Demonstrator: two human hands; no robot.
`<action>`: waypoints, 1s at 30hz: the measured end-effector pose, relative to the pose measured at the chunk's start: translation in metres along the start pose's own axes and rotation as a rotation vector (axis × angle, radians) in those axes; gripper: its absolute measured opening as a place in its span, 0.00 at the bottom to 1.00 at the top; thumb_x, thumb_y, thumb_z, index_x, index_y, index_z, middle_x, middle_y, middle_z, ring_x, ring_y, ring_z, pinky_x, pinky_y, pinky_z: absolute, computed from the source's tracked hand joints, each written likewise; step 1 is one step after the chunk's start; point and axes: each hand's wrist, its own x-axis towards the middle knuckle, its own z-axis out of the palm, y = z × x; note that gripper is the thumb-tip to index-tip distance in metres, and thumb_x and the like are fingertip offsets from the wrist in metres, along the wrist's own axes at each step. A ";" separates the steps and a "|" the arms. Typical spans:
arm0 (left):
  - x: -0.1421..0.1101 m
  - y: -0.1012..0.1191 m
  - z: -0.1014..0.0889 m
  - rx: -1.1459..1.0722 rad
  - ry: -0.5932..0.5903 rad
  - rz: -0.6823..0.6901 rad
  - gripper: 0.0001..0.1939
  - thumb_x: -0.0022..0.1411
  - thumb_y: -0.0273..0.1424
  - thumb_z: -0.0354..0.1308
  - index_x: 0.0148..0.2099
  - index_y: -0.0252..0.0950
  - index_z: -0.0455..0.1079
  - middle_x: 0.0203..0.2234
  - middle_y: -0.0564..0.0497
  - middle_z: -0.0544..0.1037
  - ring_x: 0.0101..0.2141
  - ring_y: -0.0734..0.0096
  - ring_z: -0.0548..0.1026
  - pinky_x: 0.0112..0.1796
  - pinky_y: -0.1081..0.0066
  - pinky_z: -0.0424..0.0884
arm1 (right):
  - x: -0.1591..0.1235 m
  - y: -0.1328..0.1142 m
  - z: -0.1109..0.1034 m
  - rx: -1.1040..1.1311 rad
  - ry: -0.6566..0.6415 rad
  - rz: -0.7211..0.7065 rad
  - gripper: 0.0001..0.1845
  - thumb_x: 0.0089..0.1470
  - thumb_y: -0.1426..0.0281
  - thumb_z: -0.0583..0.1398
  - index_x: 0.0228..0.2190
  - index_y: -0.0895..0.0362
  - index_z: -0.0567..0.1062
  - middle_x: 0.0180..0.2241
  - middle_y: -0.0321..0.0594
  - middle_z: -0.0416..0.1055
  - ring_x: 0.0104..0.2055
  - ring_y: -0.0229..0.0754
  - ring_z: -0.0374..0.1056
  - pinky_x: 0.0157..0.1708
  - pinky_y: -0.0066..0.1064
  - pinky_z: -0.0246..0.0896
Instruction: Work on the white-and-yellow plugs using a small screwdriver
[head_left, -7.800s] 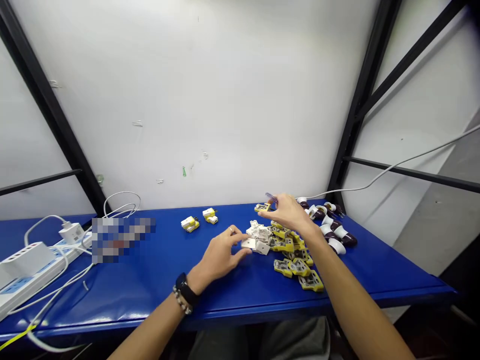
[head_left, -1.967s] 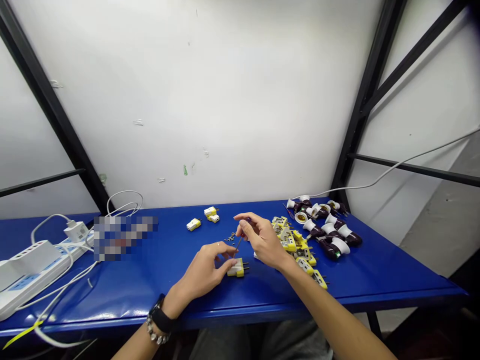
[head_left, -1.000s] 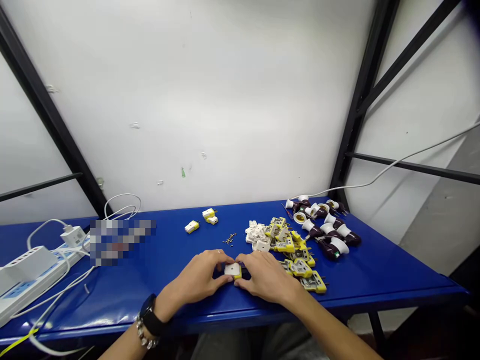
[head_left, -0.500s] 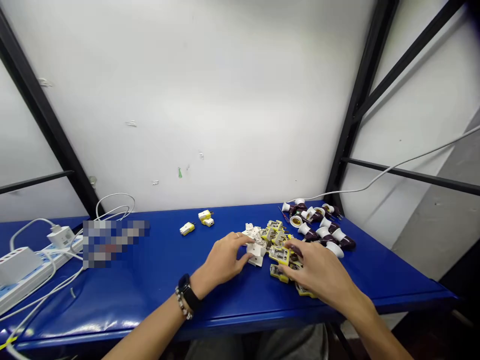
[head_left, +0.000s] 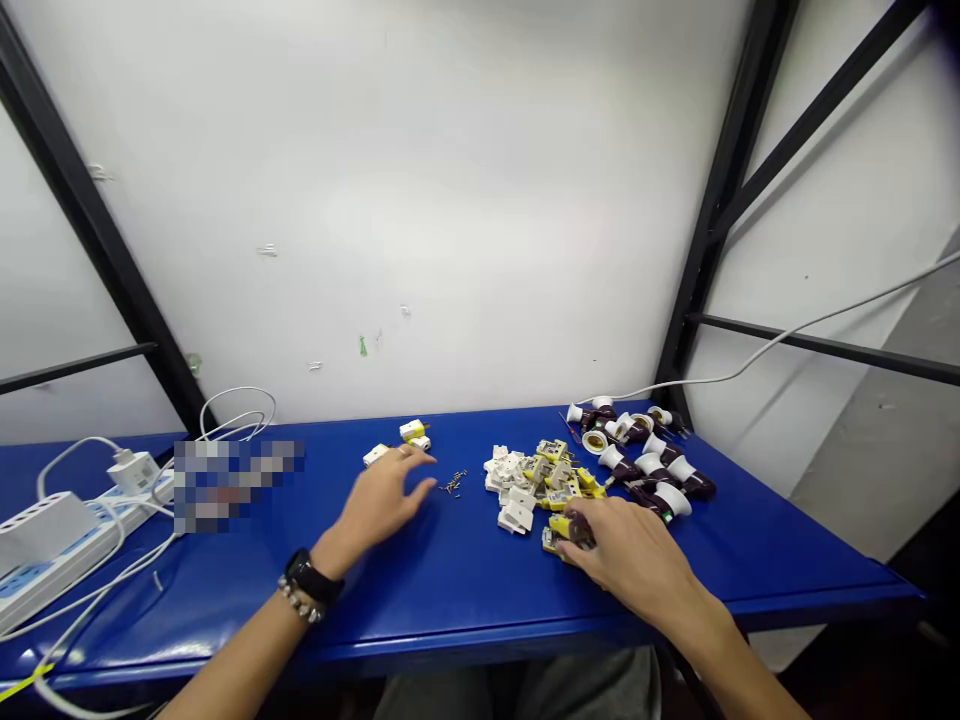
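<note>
Base (head_left: 552, 541): yellow-edged plug half, on the table at the near end of the base pile, at the right fingertips.
Right hand (head_left: 637, 555): thumb and index narrow around that base; can't tell if they grip it or just touch. Something dark inside the curled fingers, too unclear to name.
Left hand (head_left: 379, 500): thumb and index wide apart, over the table, left of the screws.
Base pile (head_left: 559, 495): yellow, heaped, just past the right fingertips.
Covers (head_left: 516, 515): white, loose heap, touching the pile's left side.
Screws (head_left: 454, 485): small scatter between left hand and covers.
Plugs (head_left: 413, 430): white and yellow, halves joined, just beyond the left hand, one partly hidden by it.
Lamp sockets (head_left: 619, 465): maroon bodies, white collars, heaped right rear. Green label (head_left: 667, 517) on one, text too small to read.
Screwdriver (head_left: 574, 433): thin, at the left edge of the sockets.
Charger (head_left: 135, 475): white, block of print on its face, illegible.
Power strip (head_left: 22, 590): white, blue panels, far left; markings unreadable.
Adapter (head_left: 45, 530): white, row of slots, beside the strip.
Pixelated patch (head_left: 232, 485): right of the strip, contents masked.
Watch (head_left: 313, 578): black, left wrist, next to a bead bracelet (head_left: 300, 600); screen can't be read.
Table (head_left: 450, 600): blue, glossy.
Wall (head_left: 480, 200): white, scuffed, small green mark low down.
</note>
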 end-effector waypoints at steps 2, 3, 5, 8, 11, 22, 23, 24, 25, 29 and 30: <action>0.006 -0.034 -0.005 0.074 0.011 -0.136 0.20 0.66 0.39 0.55 0.58 0.40 0.71 0.54 0.44 0.75 0.52 0.52 0.73 0.51 0.59 0.70 | 0.000 -0.001 0.002 -0.016 0.032 0.008 0.07 0.52 0.64 0.68 0.33 0.53 0.80 0.32 0.45 0.81 0.36 0.55 0.77 0.31 0.35 0.61; 0.008 -0.049 -0.007 0.117 0.008 -0.200 0.23 0.66 0.39 0.55 0.60 0.38 0.69 0.55 0.42 0.74 0.53 0.49 0.72 0.51 0.58 0.70 | 0.001 -0.001 0.003 -0.012 0.060 0.009 0.08 0.52 0.64 0.68 0.34 0.53 0.81 0.33 0.45 0.81 0.37 0.55 0.77 0.31 0.35 0.62; 0.011 -0.072 -0.008 0.171 -0.032 -0.278 0.26 0.65 0.39 0.55 0.63 0.37 0.66 0.58 0.40 0.72 0.54 0.47 0.71 0.51 0.57 0.69 | 0.001 -0.002 0.004 0.022 0.125 -0.001 0.09 0.55 0.62 0.66 0.37 0.53 0.80 0.35 0.46 0.81 0.38 0.56 0.77 0.32 0.36 0.63; 0.011 -0.086 -0.007 0.159 -0.099 -0.329 0.21 0.65 0.39 0.54 0.58 0.39 0.70 0.53 0.42 0.76 0.50 0.50 0.75 0.45 0.62 0.70 | 0.001 -0.007 -0.001 0.156 0.221 -0.069 0.12 0.65 0.63 0.57 0.37 0.52 0.79 0.36 0.44 0.81 0.37 0.51 0.77 0.31 0.35 0.63; 0.008 -0.081 -0.011 0.140 -0.102 -0.368 0.14 0.63 0.39 0.55 0.47 0.40 0.74 0.44 0.44 0.81 0.44 0.54 0.78 0.37 0.67 0.70 | -0.001 -0.016 -0.010 0.336 0.324 -0.160 0.17 0.69 0.64 0.51 0.36 0.52 0.78 0.35 0.43 0.80 0.36 0.48 0.76 0.33 0.35 0.64; -0.052 0.018 -0.021 -0.372 -0.210 -0.068 0.05 0.53 0.30 0.61 0.36 0.40 0.72 0.33 0.53 0.81 0.35 0.65 0.78 0.36 0.71 0.73 | 0.010 -0.059 -0.014 1.039 0.231 -0.219 0.21 0.69 0.57 0.49 0.30 0.54 0.71 0.27 0.37 0.73 0.24 0.39 0.71 0.26 0.30 0.65; -0.053 0.028 -0.017 -0.391 -0.236 -0.041 0.06 0.54 0.29 0.60 0.37 0.40 0.72 0.34 0.53 0.82 0.36 0.65 0.78 0.37 0.71 0.73 | 0.013 -0.065 -0.013 1.058 0.199 -0.239 0.21 0.70 0.57 0.49 0.30 0.54 0.71 0.27 0.38 0.73 0.25 0.39 0.71 0.26 0.29 0.65; -0.053 0.037 -0.012 -0.404 -0.239 -0.022 0.06 0.54 0.28 0.60 0.37 0.40 0.72 0.34 0.53 0.82 0.37 0.65 0.78 0.38 0.71 0.73 | 0.016 -0.071 -0.011 1.055 0.180 -0.256 0.21 0.70 0.57 0.49 0.30 0.54 0.70 0.26 0.37 0.73 0.24 0.39 0.71 0.26 0.29 0.64; -0.052 0.044 -0.008 -0.417 -0.241 -0.005 0.06 0.54 0.28 0.60 0.37 0.40 0.72 0.34 0.53 0.82 0.37 0.65 0.78 0.38 0.71 0.73 | 0.020 -0.076 -0.009 1.034 0.159 -0.275 0.21 0.70 0.58 0.49 0.29 0.54 0.69 0.26 0.37 0.73 0.25 0.39 0.71 0.27 0.29 0.64; -0.044 0.057 0.004 -0.442 -0.225 0.052 0.07 0.54 0.25 0.58 0.37 0.40 0.72 0.34 0.52 0.82 0.36 0.64 0.79 0.40 0.70 0.72 | 0.034 -0.084 0.003 0.900 0.147 -0.318 0.18 0.70 0.62 0.48 0.29 0.54 0.68 0.25 0.37 0.72 0.26 0.39 0.70 0.29 0.30 0.62; -0.043 0.057 0.006 -0.442 -0.220 0.061 0.08 0.54 0.25 0.58 0.37 0.40 0.71 0.34 0.52 0.82 0.36 0.64 0.79 0.40 0.70 0.72 | 0.036 -0.083 0.006 0.879 0.144 -0.316 0.18 0.70 0.62 0.48 0.29 0.54 0.67 0.25 0.37 0.72 0.26 0.39 0.69 0.29 0.30 0.61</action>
